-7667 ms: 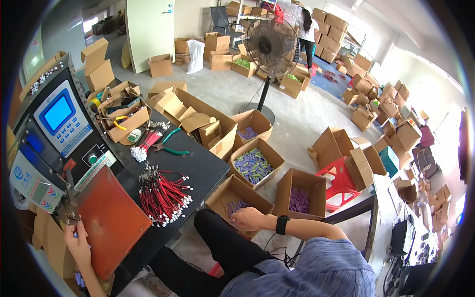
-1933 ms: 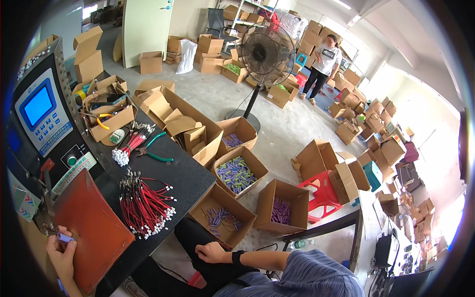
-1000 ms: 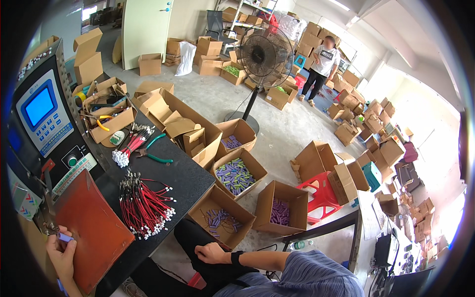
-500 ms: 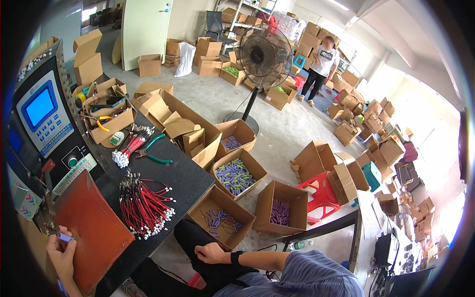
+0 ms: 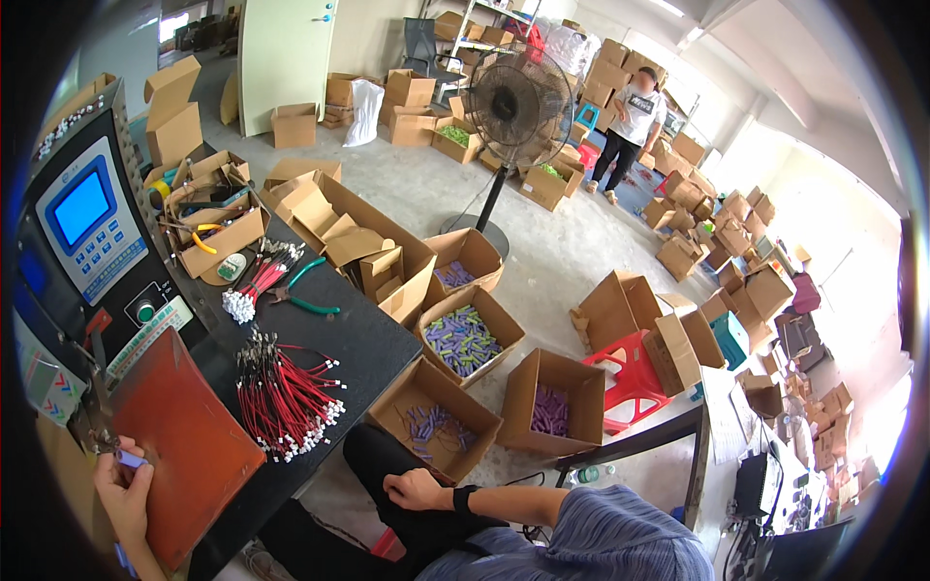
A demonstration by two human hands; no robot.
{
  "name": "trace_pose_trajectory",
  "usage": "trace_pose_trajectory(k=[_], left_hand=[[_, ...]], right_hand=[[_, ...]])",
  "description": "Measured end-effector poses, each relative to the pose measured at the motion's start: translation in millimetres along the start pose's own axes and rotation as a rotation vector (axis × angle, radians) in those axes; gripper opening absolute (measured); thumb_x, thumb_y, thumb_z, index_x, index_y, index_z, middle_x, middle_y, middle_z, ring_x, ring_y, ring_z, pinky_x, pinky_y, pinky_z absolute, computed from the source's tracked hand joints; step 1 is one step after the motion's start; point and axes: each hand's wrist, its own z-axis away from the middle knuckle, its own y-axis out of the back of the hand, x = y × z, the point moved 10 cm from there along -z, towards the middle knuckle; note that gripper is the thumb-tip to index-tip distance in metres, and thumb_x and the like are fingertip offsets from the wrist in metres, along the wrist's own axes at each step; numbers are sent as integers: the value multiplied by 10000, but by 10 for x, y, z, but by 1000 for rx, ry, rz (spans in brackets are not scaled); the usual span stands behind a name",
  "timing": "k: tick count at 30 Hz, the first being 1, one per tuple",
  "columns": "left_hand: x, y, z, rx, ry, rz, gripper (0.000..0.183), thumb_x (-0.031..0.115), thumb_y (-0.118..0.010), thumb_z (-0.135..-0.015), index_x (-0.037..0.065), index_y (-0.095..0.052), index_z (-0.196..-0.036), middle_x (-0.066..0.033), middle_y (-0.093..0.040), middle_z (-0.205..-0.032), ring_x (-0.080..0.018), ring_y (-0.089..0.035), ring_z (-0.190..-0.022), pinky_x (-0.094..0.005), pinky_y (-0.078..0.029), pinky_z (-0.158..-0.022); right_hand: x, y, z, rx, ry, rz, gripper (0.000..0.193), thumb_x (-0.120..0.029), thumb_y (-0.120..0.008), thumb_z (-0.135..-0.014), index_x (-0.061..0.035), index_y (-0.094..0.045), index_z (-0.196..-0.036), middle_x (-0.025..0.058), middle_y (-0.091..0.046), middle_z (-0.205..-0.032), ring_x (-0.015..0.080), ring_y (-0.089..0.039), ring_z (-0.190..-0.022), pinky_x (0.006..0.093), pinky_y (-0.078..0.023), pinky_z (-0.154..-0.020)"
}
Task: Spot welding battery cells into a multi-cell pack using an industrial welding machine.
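Lilac it was on the cylindrical cell [image 5: 133,459], rust-orange on the panel [image 5: 189,441]! Red and black ran through the wires [image 5: 274,395], white tipped their connectors [image 5: 334,411], black covered the desk [image 5: 378,339], green coated the pliers' handles [image 5: 315,309], bright blue filled the screen [image 5: 81,209], and fine streaks patterned the blue shirt [image 5: 605,533]!

Black bench [image 5: 380,339]: fanned pile of red wires [image 5: 286,397] with white connectors, smaller wire bundle [image 5: 260,281] behind, green-handled pliers [image 5: 315,308] beside that, cardboard tool box [image 5: 231,240].

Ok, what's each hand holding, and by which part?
Left hand: a purple cylinder, pinched by its side. Right hand: nothing visible; it rests on the leg.
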Motion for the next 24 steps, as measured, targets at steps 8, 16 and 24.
trace_pose_trajectory(k=[8,16,24], left_hand=[[1,15,-30,18,-7,-51,349,-57,-579,-797,4,-514,-1134,-50,-541,-978,-102,-521,-878,-235,-409,-811],[-8,78,-51,3,60,-282,368,-44,-560,-830,13,-497,-1188,-57,-542,-1015,-122,-508,-960,-253,-404,-862],[267,4,-16,122,-274,-883,202,131,-516,-928,-30,-571,-1038,-46,-574,-844,-107,-531,-813,-220,-403,-793]], right_hand=[[63,118,-34,21,-18,-22,109,-204,-562,-778,-113,-599,-825,141,-615,-665,336,-616,-625,443,-493,-578],[1850,1082,-61,457,-424,-56,150,-193,-551,-772,-92,-661,-792,152,-654,-751,342,-637,-715,430,-518,-662],[3455,1626,-83,405,-812,86,198,-216,-543,-762,-76,-680,-793,196,-659,-829,378,-634,-800,446,-508,-766]])
